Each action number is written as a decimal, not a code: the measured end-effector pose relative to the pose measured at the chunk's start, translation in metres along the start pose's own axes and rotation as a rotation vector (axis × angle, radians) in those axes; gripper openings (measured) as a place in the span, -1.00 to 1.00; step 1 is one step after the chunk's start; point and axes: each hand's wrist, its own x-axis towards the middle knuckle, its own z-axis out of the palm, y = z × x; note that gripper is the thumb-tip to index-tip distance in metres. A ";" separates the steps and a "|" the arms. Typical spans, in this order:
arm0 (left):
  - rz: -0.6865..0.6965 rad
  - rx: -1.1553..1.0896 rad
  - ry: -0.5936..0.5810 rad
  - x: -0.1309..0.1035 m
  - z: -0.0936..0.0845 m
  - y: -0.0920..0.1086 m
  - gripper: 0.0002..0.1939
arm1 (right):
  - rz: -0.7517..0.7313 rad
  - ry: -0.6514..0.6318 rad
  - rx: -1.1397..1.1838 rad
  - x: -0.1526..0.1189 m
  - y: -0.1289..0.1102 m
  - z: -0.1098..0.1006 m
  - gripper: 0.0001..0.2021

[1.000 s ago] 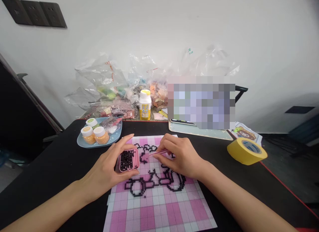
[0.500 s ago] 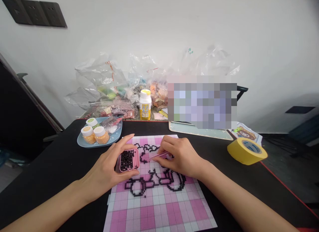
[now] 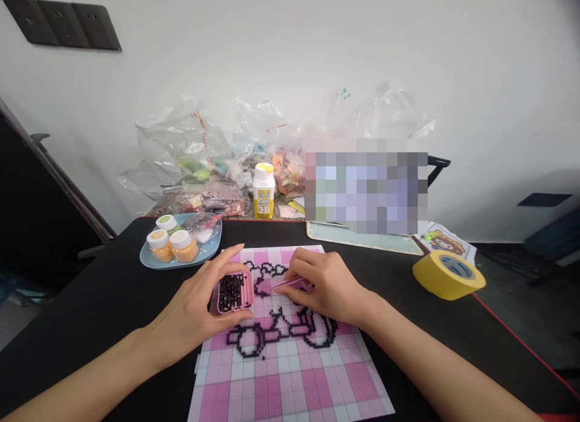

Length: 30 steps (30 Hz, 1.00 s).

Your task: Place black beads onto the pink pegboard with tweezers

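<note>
My left hand [image 3: 196, 296] grips a small pink tray [image 3: 248, 289] by its sides, thumb below and fingers above. Black beads [image 3: 231, 292] fill most of the tray, which is over the left part of a pegboard [image 3: 267, 386] with pink and white squares. Pinched in my right hand [image 3: 319, 283] is a pair of pink tweezers [image 3: 290, 282]; their tips point left, close to the board. Black bead outlines [image 3: 249, 343] run across the board, some hidden under my right hand. Whether the tips hold a bead is too small to tell.
To the left, a blue plate [image 3: 149, 262] carries small jars [image 3: 183, 246] and a plastic bag. A white and yellow bottle [image 3: 264, 191] stands behind the board, before several plastic bags [image 3: 181, 138]. Yellow tape [image 3: 435, 275] lies at the right, near a blurred-out panel [image 3: 367, 189].
Almost nothing differs. The tweezer tips have shifted very slightly at the same part of the board, and my left hand keeps the tray in place.
</note>
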 end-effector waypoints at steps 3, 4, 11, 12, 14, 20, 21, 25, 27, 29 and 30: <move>0.007 0.006 0.000 0.000 0.000 -0.001 -0.16 | 0.001 -0.005 0.003 0.000 0.000 0.001 -0.73; 0.008 0.010 0.000 0.000 0.000 -0.001 -0.16 | 0.001 -0.006 0.005 0.000 0.000 0.001 -0.73; 0.022 0.017 0.002 0.000 0.000 -0.002 -0.14 | 0.008 0.016 0.021 0.000 -0.001 0.000 -0.71; 0.019 0.016 0.002 0.000 0.000 -0.002 -0.14 | 0.006 0.023 0.030 0.001 -0.001 -0.001 -0.71; 0.011 0.011 -0.004 0.000 0.000 -0.002 -0.13 | -0.002 0.038 0.053 0.001 -0.003 0.000 -0.73; 0.015 0.003 -0.029 0.001 0.000 -0.003 -0.12 | -0.033 0.037 0.105 0.002 -0.009 0.002 -0.80; 0.019 0.007 -0.027 0.001 0.000 -0.003 -0.12 | -0.042 0.038 0.112 0.003 -0.009 0.002 -0.79; 0.038 0.031 -0.017 0.001 0.000 -0.003 -0.12 | -0.067 0.050 0.111 0.003 -0.009 0.003 -0.77; 0.043 0.032 -0.015 0.001 0.000 -0.003 -0.12 | -0.073 0.049 0.111 0.003 -0.009 0.003 -0.77; 0.041 0.020 -0.017 0.001 0.000 -0.003 -0.12 | -0.081 0.042 0.122 0.003 -0.009 0.004 -0.77; 0.038 0.013 -0.020 0.001 0.000 -0.002 -0.12 | -0.083 0.040 0.129 0.003 -0.009 0.005 -0.77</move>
